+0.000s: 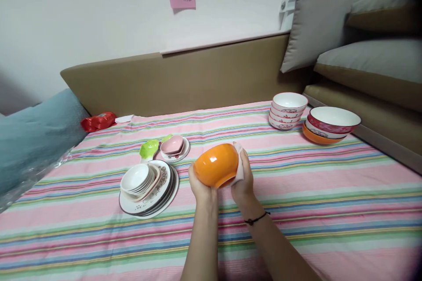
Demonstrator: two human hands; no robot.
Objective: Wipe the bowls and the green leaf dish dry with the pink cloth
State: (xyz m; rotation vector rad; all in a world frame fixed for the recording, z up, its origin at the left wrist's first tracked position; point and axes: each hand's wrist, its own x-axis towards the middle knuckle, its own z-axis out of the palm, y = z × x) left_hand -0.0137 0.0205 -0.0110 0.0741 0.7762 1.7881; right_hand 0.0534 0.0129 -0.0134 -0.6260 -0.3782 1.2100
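Observation:
An orange bowl (pixel 216 164), tipped on its side, is held up over the striped cloth (pixel 231 237). My left hand (pixel 201 186) grips it from the left and below, fingers partly hidden by the bowl. On the other side my right hand (pixel 244 180) presses a pale cloth (pixel 240 164) against the bowl's right edge. A dark cord bracelet circles my right wrist. What lies inside the bowl cannot be seen.
At left stand stacked plates (pixel 127 202) topped by small white bowls (pixel 135 178), a green dish (pixel 149 149) and pink dishes (pixel 172 145). At right are patterned bowls (pixel 285 116) and larger bowls (pixel 329 125). Cushions (pixel 369 61) and a red package (pixel 99 121) lie near the edges.

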